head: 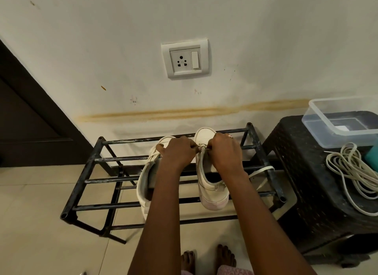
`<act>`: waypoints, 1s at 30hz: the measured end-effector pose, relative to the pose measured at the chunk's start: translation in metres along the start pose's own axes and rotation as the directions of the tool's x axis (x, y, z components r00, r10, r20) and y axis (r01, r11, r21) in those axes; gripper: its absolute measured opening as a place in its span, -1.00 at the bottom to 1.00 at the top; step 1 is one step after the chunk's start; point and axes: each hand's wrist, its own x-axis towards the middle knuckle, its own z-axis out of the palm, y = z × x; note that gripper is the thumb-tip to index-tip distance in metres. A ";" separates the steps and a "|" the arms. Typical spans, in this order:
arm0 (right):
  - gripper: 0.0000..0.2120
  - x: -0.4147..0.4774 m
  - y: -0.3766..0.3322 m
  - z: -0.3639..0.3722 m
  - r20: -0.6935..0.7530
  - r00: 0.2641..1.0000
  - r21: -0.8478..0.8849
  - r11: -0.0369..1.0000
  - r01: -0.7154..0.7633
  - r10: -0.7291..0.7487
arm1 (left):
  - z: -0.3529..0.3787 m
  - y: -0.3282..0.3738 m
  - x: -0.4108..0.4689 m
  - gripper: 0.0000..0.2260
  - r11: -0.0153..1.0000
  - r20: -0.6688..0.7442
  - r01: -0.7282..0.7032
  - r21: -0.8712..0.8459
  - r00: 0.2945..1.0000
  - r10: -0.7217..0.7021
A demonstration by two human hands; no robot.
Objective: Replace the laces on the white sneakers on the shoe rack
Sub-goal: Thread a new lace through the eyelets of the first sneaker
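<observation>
Two white sneakers stand side by side on the top bars of a black metal shoe rack (90, 168), toes toward the wall. The left sneaker (146, 178) is partly hidden under my left forearm. Over the right sneaker (210, 184), near its front eyelets, both hands meet. My left hand (178, 152) pinches a bit of white lace with closed fingers. My right hand (226, 152) is closed on the lace there too. A loose end of the white lace (261, 171) trails off to the right across the rack's side rail.
A black woven plastic stool (306, 182) stands right of the rack, carrying a clear plastic tub (337, 119) and a coil of white laces (351, 172). A wall socket (185, 58) is above the rack. A dark door (30, 121) is at left. My bare feet (206, 258) stand on beige tiles.
</observation>
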 end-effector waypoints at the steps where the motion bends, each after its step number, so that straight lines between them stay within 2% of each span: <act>1: -0.76 0.000 0.000 0.000 -0.015 1.000 0.012 1.000 -0.009 0.009 | -0.001 0.000 0.001 -0.77 1.000 -0.010 0.001 -0.012 1.000 -0.001; 6: -0.75 -0.006 -0.001 0.002 -0.093 0.994 0.074 0.996 -0.058 0.065 | -0.001 0.002 -0.001 -0.86 0.996 -0.042 0.024 -0.081 0.999 -0.027; 10: -0.72 -0.005 0.005 0.003 0.002 0.998 0.148 0.987 -0.058 0.059 | -0.002 0.003 0.000 -0.90 0.992 -0.068 0.065 -0.111 0.995 -0.073; 13: -0.64 -0.005 0.008 0.004 0.036 0.989 0.279 0.949 -0.146 0.141 | -0.004 -0.002 0.001 -0.88 0.986 -0.071 0.088 -0.142 0.993 -0.098; 18: -0.64 -0.005 0.008 0.006 0.022 0.955 0.436 0.857 -0.275 0.295 | -0.001 -0.016 0.006 -0.74 0.942 -0.038 0.054 -0.332 0.997 -0.070; 22: -0.72 -0.004 0.015 0.005 0.116 0.959 0.543 0.792 -0.280 0.259 | 0.002 -0.018 0.008 -0.82 0.961 -0.011 0.042 -0.272 0.999 -0.047; 25: -0.66 -0.006 0.028 -0.002 0.228 0.928 0.721 0.590 -0.365 0.295 | 0.003 -0.019 0.009 -0.85 0.980 0.026 0.019 -0.198 1.000 -0.014; 26: -0.66 -0.007 0.032 -0.002 0.248 0.914 0.735 0.553 -0.394 0.321 | 0.002 -0.018 0.008 -0.83 0.988 0.034 0.037 -0.149 0.999 -0.033; 30: -0.78 -0.009 0.037 0.005 0.325 0.886 0.705 0.540 -0.460 0.331 | 0.001 -0.008 0.005 -0.67 0.998 0.066 0.051 -0.037 0.997 -0.049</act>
